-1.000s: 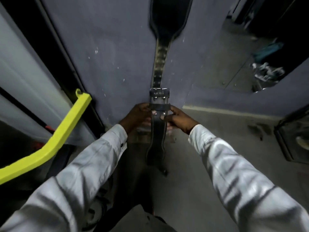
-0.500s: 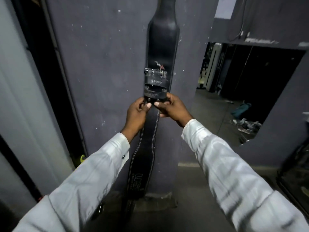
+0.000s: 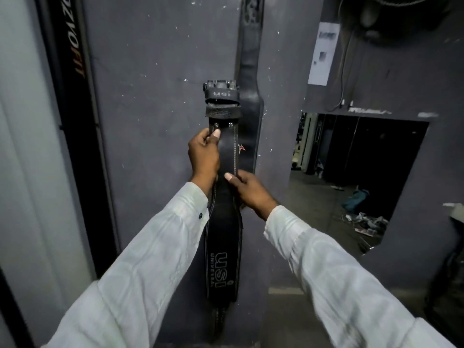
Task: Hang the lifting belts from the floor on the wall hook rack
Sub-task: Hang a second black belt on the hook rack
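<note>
a: where's the belt right now?

b: the usi lifting belt (image 3: pixel 223 247) is off the floor and held upright against the grey wall (image 3: pixel 150 96). its buckle (image 3: pixel 220 92) is at the top and the tail dangles down between the sleeves. it overlaps the left edge of a second black belt (image 3: pixel 249 71) hanging on that wall.

a: and the hands?

b: the left hand (image 3: pixel 203 154) is the higher one, thumb and fingers pinching the strap's left edge just under the two rivets. the right hand (image 3: pixel 248 190) sits lower, thumb laid across the front, fingers curled behind the right edge. both are closed on the leather.

a: can you see the hook rack?

b: no. the second black belt runs out of the top of the frame, so the hook is probably up there, but i can't tell whether a free one sits beside it.

a: so what could go wrong?

b: both grips are on the strap, well below the buckle. i'd guess the buckle could wobble on the reach up and miss the hook. the two belts are touching or nearly so, so a shove upward could nudge the hung one off its hook. and the long tail is heavy, so if one hand lets go early the edge pinch may slip and the belt drops back to the floor.
</note>
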{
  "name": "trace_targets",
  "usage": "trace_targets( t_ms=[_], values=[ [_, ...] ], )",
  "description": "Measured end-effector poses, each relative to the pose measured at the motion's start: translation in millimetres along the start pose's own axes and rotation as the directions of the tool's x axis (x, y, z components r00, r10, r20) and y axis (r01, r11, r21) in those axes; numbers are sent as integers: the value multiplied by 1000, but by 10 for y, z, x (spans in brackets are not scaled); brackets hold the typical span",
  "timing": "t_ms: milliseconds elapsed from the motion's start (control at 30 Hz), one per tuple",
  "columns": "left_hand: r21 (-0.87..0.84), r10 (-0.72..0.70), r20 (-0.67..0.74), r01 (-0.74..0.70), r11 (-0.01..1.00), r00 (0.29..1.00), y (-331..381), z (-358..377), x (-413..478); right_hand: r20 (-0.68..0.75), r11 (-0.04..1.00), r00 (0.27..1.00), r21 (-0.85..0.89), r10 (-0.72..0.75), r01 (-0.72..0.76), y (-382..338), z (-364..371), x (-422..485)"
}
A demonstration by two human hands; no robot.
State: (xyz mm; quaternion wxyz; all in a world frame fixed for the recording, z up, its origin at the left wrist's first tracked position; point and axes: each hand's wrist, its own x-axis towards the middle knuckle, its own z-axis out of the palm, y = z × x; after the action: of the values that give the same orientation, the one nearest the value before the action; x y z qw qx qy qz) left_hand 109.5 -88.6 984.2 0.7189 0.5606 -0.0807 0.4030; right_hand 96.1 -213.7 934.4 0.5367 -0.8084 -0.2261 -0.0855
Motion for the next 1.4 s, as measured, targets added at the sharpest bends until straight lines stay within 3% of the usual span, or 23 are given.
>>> trace_targets(
  t_ms=[100,167,233,267,333,500,567,667,833,1000,1167,1333,1400],
  values=[
    [-38,7,-17,-8,999,1000,92,137,73,-235,982,960,-144,-154,123,1,59,-63],
    [-33,24,-8,-24,999,1000,136,157,79,-312,980,931,-110,-190,163,-62,73,-96],
    [-62,23,-22,-24,998,999,162,125,125,-207,987,969,64,-133,149,-7,26,-98],
    [-99,18,-36,-21,995,999,175,111,154,-81,980,993,174,-81,94,61,-18,-109],
    [-166,-2,-53,-6,986,999,192,109,223,84,982,995,183,-60,44,219,-74,-156],
    [-165,-30,-17,26,986,999,125,194,148,-64,995,993,20,-96,98,471,-44,-282],
    [-181,-50,-14,47,982,999,79,181,136,-20,995,998,83,-59,61,473,-53,-364],
    [-185,-72,-28,65,981,997,96,167,176,155,974,987,212,47,-79,599,-37,-501],
    [-126,-23,-48,17,992,999,150,151,226,-9,982,1000,187,-6,8,639,93,-525],
    [-114,-7,-22,5,993,1000,242,121,290,192,976,979,193,66,-103,687,124,-564],
    [-37,55,-37,-56,998,998,296,88,292,43,983,999,184,23,-30,724,345,-688],
    [-83,26,27,-23,996,999,368,54,307,295,972,947,153,129,-180,824,344,-761],
    [-89,3,64,3,996,998,415,47,316,332,975,931,103,151,-195,797,346,-741]
  ],
)
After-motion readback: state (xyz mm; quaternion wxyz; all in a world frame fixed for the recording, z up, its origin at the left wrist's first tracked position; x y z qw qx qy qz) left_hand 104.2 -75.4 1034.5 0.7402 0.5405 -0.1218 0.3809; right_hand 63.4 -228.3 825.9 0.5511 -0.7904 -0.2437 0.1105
